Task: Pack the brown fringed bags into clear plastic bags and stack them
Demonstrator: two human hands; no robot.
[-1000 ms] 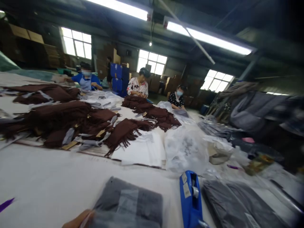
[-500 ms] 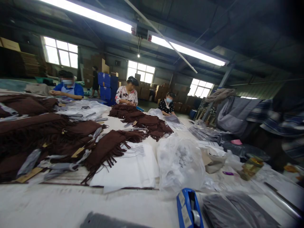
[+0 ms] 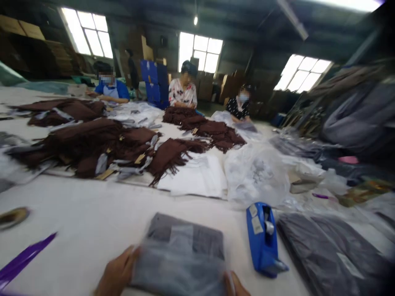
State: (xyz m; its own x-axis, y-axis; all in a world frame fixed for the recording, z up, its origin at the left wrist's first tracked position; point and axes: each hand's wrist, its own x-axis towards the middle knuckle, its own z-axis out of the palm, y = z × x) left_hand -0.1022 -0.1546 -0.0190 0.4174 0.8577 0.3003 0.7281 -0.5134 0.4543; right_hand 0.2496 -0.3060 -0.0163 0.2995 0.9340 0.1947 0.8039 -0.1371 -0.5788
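Observation:
A folded grey cloth in a clear plastic bag (image 3: 182, 255) lies at the near edge of the white table, partly cut off by the frame. My left hand (image 3: 119, 271) grips its left edge, slightly blurred. At its lower right edge, my right hand (image 3: 236, 284) shows only in part, the thumb pressed on the bag. To the right stands a blue tape dispenser (image 3: 261, 238), apart from both hands. Farther right lie folded grey pieces in plastic (image 3: 336, 255).
Brown fringed scarves (image 3: 83, 139) with tags are heaped across the table. White sheets (image 3: 194, 174) and a clear bag of small items (image 3: 259, 174) lie ahead. A tape roll (image 3: 14, 217) and purple strip (image 3: 27, 259) are at left. Several people sit beyond.
My view has tilted down. Both hands have come into sight on the bagged grey cloth, of which only the top edge showed before.

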